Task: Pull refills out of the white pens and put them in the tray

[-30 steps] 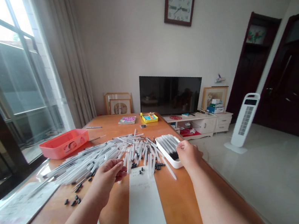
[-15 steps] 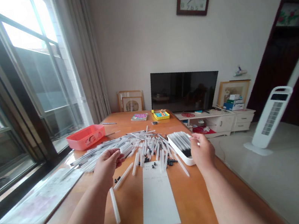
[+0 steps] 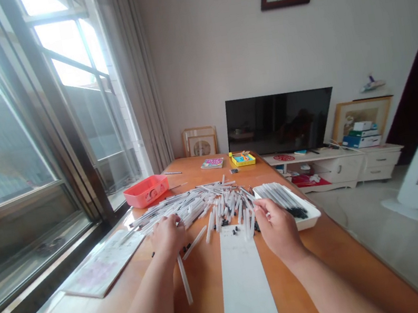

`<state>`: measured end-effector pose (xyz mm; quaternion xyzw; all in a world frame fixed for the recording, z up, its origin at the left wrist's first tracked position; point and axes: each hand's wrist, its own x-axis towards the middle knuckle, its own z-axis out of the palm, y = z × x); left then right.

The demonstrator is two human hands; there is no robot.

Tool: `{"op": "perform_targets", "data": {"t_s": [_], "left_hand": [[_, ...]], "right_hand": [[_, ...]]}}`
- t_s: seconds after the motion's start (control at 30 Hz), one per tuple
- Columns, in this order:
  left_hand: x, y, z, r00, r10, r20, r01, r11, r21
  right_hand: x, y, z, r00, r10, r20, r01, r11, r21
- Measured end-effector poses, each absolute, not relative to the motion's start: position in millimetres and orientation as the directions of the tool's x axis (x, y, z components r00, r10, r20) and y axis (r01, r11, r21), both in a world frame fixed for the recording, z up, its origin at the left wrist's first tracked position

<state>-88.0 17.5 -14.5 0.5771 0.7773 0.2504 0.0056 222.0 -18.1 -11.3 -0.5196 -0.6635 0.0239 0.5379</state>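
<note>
My left hand is over the near left edge of a heap of clear pen barrels, fingers curled down. Dark bits show by its fingertips; what they grip is hidden. My right hand is beside the heap, just left of a white tray, with fingers bent together; anything in them is too small to make out. Inside the tray lie aligned pens with black ends. Small black caps are scattered between my hands, at the top of a white paper strip.
A red plastic box stands behind the heap at left, near the window. A booklet lies at the left. Farther back are a colourful book and a yellow box. One loose barrel lies near my left forearm.
My view has turned right. My left hand has lowered towards the barrels and black caps. My right hand has moved from the tray's edge to its left, by the heap.
</note>
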Motion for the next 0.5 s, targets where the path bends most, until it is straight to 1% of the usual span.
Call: {"op": "perform_targets", "data": {"t_s": [0.03,0.1,0.33,0.43,0.5], "left_hand": [[-86.7,17.4,-15.9,-0.324,0.905,0.275,0.911,0.22,0.349],[-85.1,17.6,-18.5,-0.311,0.91,0.273,0.927,0.227,0.3],[-83.3,17.2,-14.4,-0.331,0.907,0.261,0.927,0.261,0.27],[-83.6,15.9,-7.6,-0.332,0.905,0.266,0.923,0.254,0.29],[-83.3,15.7,-4.1,-0.313,0.914,0.258,0.908,0.208,0.363]], "right_hand": [[221.0,-18.3,-11.6,0.113,0.72,0.685,0.661,0.46,-0.593],[219.2,-18.6,-11.7,0.098,0.727,0.679,0.655,0.467,-0.594],[213.5,-19.5,-11.8,0.033,0.738,0.674,0.641,0.502,-0.581],[211.5,-20.0,-11.4,0.004,0.736,0.677,0.646,0.515,-0.563],[210.3,-20.0,-11.0,-0.016,0.735,0.678,0.655,0.52,-0.549]]}}
